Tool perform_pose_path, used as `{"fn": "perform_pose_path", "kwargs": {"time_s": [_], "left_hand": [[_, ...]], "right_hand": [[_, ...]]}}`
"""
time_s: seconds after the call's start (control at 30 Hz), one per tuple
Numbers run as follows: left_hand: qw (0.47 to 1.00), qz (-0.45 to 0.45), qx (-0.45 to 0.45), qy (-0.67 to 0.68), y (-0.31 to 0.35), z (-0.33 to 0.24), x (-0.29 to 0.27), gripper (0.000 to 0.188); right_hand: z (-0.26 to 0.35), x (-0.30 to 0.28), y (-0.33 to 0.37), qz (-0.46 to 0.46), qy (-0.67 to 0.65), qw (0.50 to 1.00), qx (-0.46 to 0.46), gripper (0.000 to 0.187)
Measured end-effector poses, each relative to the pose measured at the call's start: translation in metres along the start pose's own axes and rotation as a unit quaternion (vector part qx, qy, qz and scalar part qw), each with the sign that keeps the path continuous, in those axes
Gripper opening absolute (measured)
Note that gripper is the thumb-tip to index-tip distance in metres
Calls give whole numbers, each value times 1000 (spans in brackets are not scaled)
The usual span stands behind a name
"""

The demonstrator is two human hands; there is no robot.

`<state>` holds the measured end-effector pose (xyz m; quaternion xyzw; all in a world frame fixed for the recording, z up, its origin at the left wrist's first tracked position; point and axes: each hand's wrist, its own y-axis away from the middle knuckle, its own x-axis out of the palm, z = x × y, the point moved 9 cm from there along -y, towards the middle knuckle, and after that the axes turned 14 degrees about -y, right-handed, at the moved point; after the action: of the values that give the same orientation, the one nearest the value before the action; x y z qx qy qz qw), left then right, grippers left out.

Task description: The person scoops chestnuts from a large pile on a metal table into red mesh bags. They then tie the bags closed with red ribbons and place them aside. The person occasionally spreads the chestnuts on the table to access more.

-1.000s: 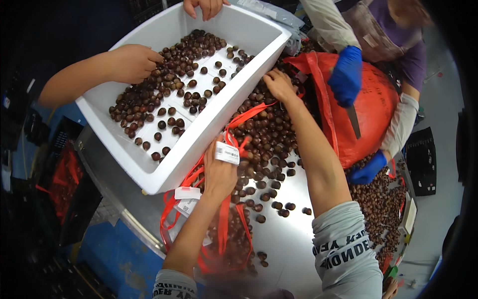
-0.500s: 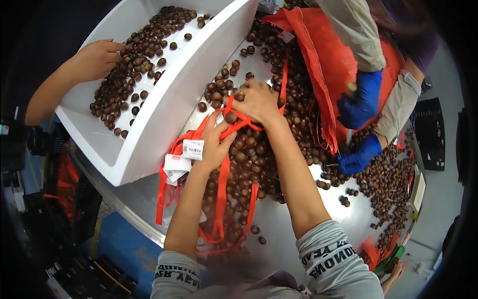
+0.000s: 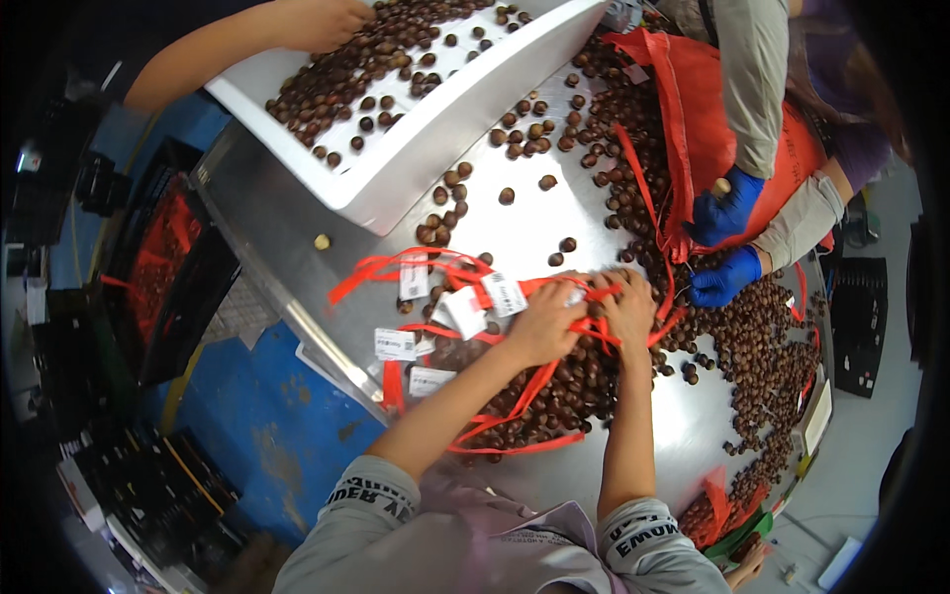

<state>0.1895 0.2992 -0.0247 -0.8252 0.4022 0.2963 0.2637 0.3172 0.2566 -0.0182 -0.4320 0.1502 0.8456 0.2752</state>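
Several net bags of round brown nuts (image 3: 576, 381) lie on the metal table in front of me, with red straps (image 3: 539, 388) and white tags (image 3: 465, 312) across them. My left hand (image 3: 544, 325) is closed on the red straps at the top of the bags. Right beside it, my right hand (image 3: 627, 305) has its fingers curled round the same straps. How the straps cross between my fingers is partly hidden.
A white tub (image 3: 435, 124) of nuts stands at the far left, a co-worker's bare hand (image 3: 322, 22) over it. At the far right, blue-gloved hands (image 3: 727, 277) hold a large red mesh sack (image 3: 708, 129). Loose nuts (image 3: 757, 366) cover the table's right side. A black crate (image 3: 168, 267) stands beyond the table's left edge.
My hands have drawn back from the tub and come closer together, pulling the strapped bags nearer to me. The view has shifted, so the tub sits higher. The co-worker's bare hand has moved along the tub.
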Motion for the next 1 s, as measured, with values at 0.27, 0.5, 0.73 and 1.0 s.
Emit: {"fn": "perform_pose_path", "kwargs": {"time_s": [0.27,0.5,0.73,1.0], "left_hand": [[913,-39,-209,349,-8,15,-66,23],[969,-228,64,75,-87,10,-239,21],[925,-93,140,-342,-91,13,-179,28],[891,-4,144,-431,-40,66,-127,33]], "right_hand": [[73,-52,47,-91,-143,980,-103,29],[197,11,105,3,-311,871,-379,9],[203,126,140,163,-103,913,-360,27],[103,65,149,111,-22,957,-266,23]]}}
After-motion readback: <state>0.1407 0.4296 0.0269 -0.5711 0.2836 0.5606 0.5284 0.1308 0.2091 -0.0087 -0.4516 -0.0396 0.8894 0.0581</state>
